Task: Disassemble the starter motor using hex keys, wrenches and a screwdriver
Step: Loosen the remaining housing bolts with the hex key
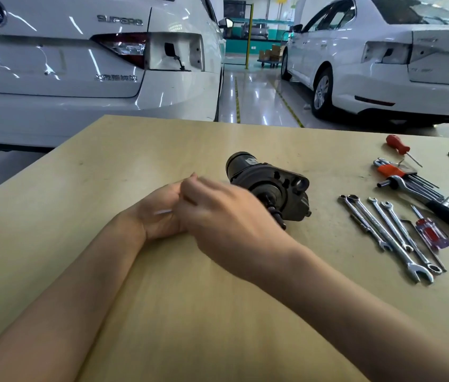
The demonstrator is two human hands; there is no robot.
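The dark starter motor [270,186] lies on its side in the middle of the wooden table [135,150], flange and shaft end toward me. Just left of it my two hands meet. My left hand [160,213] lies palm up on the table, its fingers mostly hidden. My right hand [226,216], motion-blurred, reaches over the left hand's fingers with its own fingers curled down. A thin bright metal piece [163,212] shows across the left palm and seems pinched by my right fingers. Neither hand touches the motor.
Right of the motor lie several combination wrenches [388,232], a red-and-purple screwdriver [430,232], a ratchet handle [435,205], an orange-holdered hex key set [402,172] and a red-handled screwdriver [398,144]. Two white cars stand beyond the table's far edge.
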